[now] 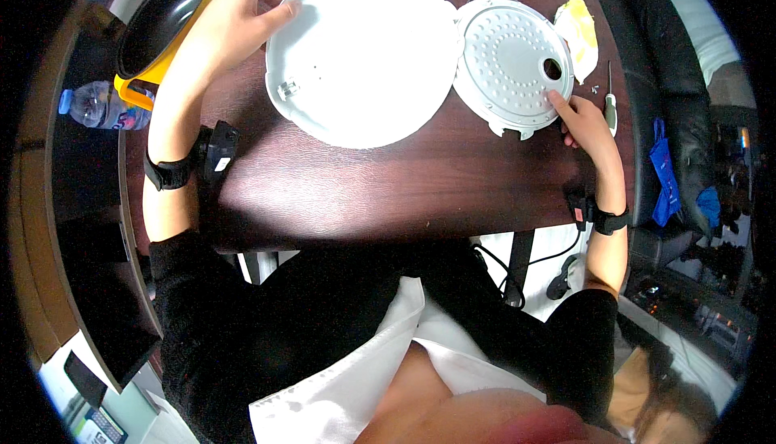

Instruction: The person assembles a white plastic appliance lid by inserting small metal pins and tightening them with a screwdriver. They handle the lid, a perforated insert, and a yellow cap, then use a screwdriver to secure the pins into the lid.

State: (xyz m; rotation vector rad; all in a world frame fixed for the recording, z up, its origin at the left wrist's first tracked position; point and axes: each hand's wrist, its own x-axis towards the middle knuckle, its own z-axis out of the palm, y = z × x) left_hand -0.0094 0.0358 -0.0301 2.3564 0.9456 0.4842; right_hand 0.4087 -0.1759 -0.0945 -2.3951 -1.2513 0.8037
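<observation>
A large white round lid [368, 52] lies flat on the dark wooden table [388, 185]. My left hand [238, 16] grips its upper left rim. Right of the lid lies a smaller grey round plate [509, 64] dotted with bumps and one dark hole. My right hand [584, 117] rests at that plate's lower right edge, index finger pointing onto it, holding nothing. Both wrists wear black straps with small devices.
A yellow cooker body with a black inner pot [162, 20] stands at the table's far left, a plastic water bottle [101, 105] beside it. A yellow cloth [578, 28], a screwdriver [610, 105] and small screws [594, 88] lie at the right. A black couch is beyond.
</observation>
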